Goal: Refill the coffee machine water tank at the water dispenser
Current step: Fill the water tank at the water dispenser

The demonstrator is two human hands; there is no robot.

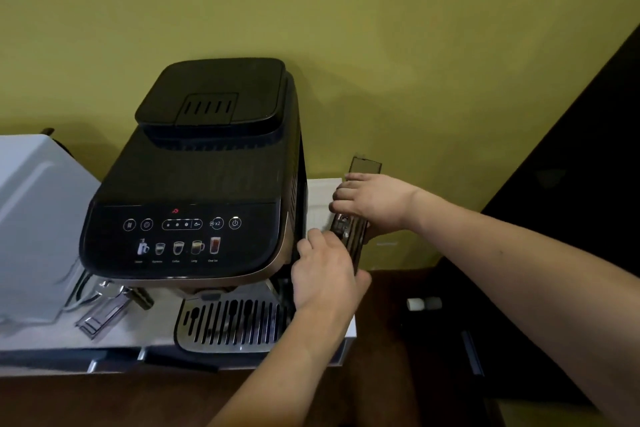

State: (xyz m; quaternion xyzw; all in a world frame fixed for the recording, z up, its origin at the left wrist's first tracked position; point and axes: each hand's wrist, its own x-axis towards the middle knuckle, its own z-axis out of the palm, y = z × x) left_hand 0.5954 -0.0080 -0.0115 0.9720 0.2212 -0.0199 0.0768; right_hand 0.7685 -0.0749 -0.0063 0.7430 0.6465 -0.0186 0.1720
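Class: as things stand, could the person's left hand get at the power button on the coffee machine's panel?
Probably yes: the left hand is at the tank beside the machine, and nothing covers the power button.

The coffee machine [204,184] is set on a counter [52,340], backed by the wall [311,10]. The drip tray [228,326] is placed at its front. The water tank [355,222] is positioned just right of the machine, held between the left hand [325,274] in front and the right hand [370,201] behind. A box-shaped appliance [34,218] is found to the machine's left.

Coffee machine [194,184] blocks 9 o'clock of water tank [356,218]; wall close at 12; open room toward 3–5 o'clock.
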